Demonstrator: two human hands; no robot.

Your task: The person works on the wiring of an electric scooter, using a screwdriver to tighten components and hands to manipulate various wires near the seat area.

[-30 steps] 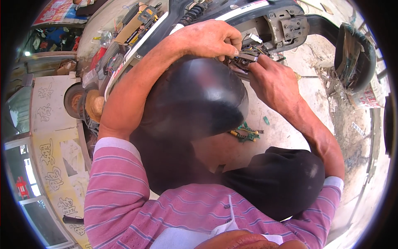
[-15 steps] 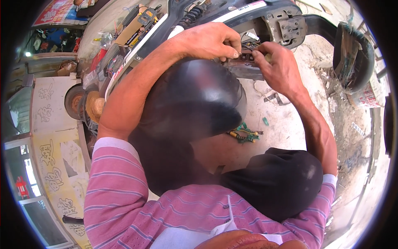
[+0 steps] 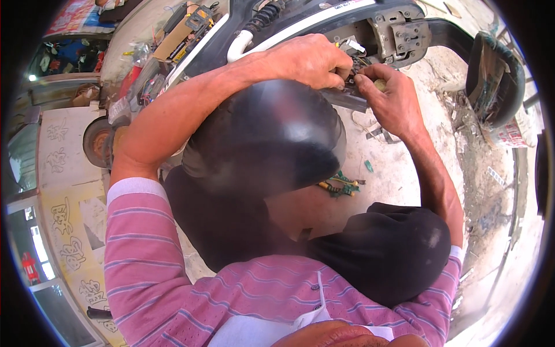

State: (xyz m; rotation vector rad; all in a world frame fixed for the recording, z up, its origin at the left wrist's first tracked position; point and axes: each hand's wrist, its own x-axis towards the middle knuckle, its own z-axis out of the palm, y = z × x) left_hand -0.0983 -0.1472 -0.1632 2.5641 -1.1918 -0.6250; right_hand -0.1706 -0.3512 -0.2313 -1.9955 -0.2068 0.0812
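My left hand (image 3: 321,63) has its fingers curled down at a small wiring assembly (image 3: 355,63) on a black-and-white vehicle frame (image 3: 306,17); what they grip is hidden. My right hand (image 3: 393,98) is closed around what looks like a yellow tool handle (image 3: 380,84), its thumb and fingertips close beside the left fingertips at the wires. A dark flat bar (image 3: 347,99) lies just below both hands. Under my left forearm is a large rounded, glossy black object (image 3: 272,133). A white plug (image 3: 351,45) sits among the wires above.
A bracket plate (image 3: 399,37) and curved black part (image 3: 491,78) are at right. Green-and-yellow tools (image 3: 341,186) lie on the floor (image 3: 370,179). A cardboard box (image 3: 173,40), rusty wheel rim (image 3: 101,144) and lettered board (image 3: 69,150) are at left. My black-clad knee (image 3: 393,248) is below.
My left hand has shifted right, its elbow out to the left. My right hand has moved slightly up and right; the tool shaft seen earlier behind it no longer shows.
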